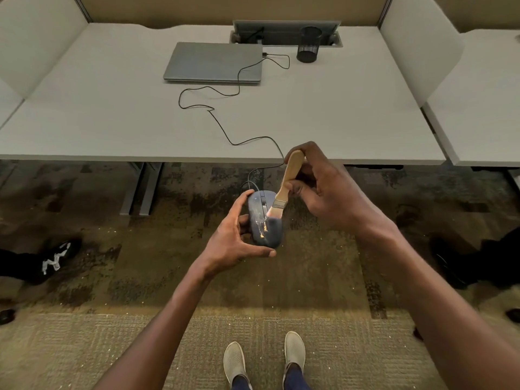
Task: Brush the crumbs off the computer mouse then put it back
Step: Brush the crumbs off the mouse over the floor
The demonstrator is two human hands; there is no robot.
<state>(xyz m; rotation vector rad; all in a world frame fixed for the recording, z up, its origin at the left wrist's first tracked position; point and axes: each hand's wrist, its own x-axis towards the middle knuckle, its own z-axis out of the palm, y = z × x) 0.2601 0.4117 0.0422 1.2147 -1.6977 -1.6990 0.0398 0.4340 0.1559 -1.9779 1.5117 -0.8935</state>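
My left hand (235, 239) grips a dark grey wired computer mouse (264, 220) from its left side, held in the air over the carpet, in front of the desk edge. Yellowish crumbs and a pale smear lie along the mouse's top. My right hand (318, 190) holds a small wooden-handled brush (285, 184), and its bristles touch the mouse's right side near the scroll wheel. The mouse's black cable (225, 133) runs up over the desk to a closed grey laptop (213, 62).
The white desk (351, 114) carries the laptop and a black mesh pen cup (309, 45) at the back, beside a cable hatch. White dividers stand at both sides. Crumbs speckle the carpet (140, 277). My shoes (264, 358) are below; other people's dark shoes sit at far left and right.
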